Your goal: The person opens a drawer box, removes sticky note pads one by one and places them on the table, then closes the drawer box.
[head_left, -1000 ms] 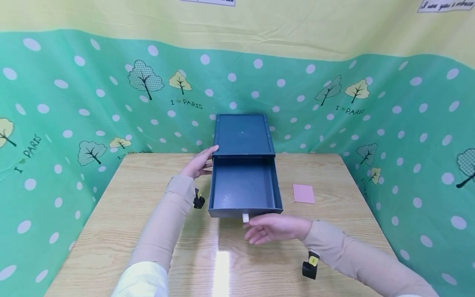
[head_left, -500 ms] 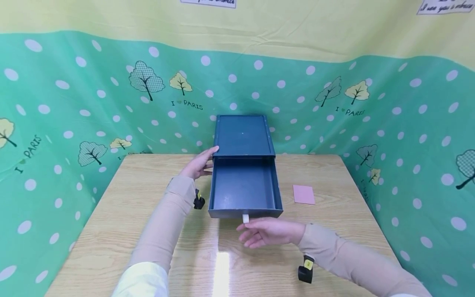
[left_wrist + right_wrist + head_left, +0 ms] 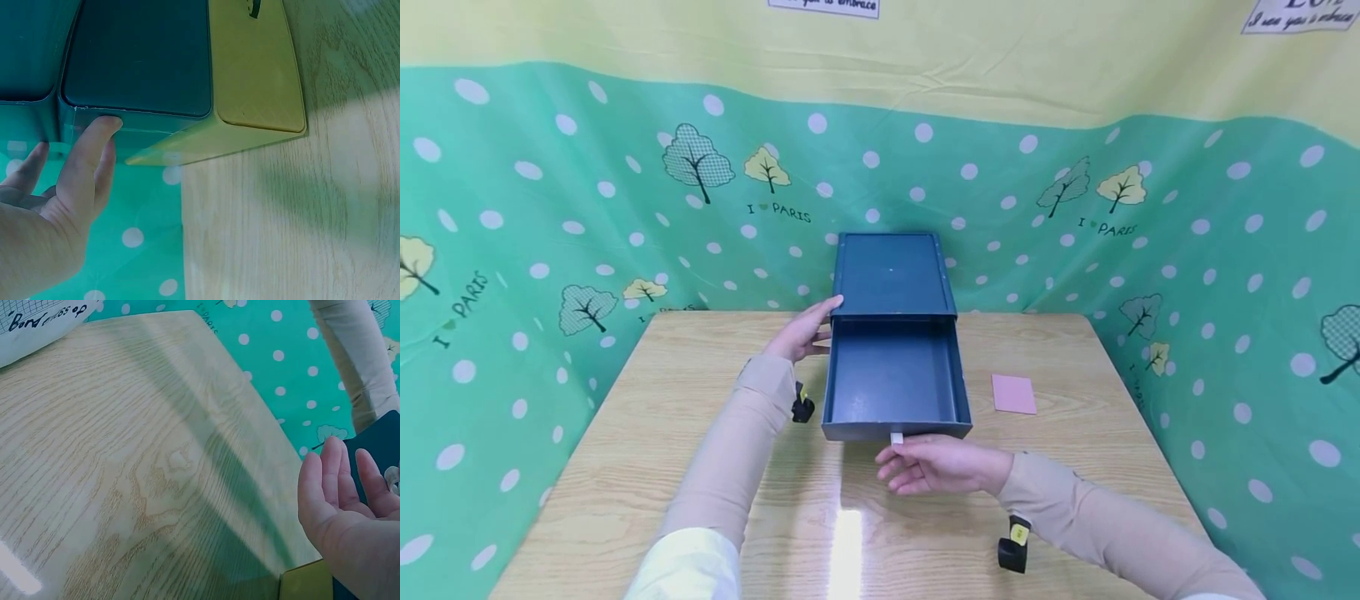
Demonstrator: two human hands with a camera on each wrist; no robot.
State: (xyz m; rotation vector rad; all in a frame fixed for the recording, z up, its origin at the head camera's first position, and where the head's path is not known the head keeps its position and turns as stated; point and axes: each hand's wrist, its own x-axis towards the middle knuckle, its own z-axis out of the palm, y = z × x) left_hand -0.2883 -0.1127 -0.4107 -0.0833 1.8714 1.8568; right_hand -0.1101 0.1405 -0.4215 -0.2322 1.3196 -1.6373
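In the head view, a blue drawer box [image 3: 891, 267] stands at the table's back with its empty upper drawer [image 3: 891, 375] pulled far out. My left hand [image 3: 797, 333] rests on the box's left side near the top edge. The left wrist view shows its thumb [image 3: 103, 128] against the box wall, fingers extended. A short white tab [image 3: 897, 437] hangs at the middle of the drawer front. Just beneath that front, my right hand [image 3: 936, 462] has its uppermost digit right at the tab's lower end; its other fingers lie loosely bent, pointing left.
A pink square [image 3: 1013, 393] lies on the wooden table [image 3: 715, 400] right of the drawer. In the left wrist view a yellow drawer section [image 3: 256, 69] adjoins the dark blue one. Behind and beside the table hangs a green dotted cloth [image 3: 1000, 200].
My right hand has shifted slightly left, dipping below the tab and then rising back to it. The left hand and the pulled-out drawer have stayed in place.
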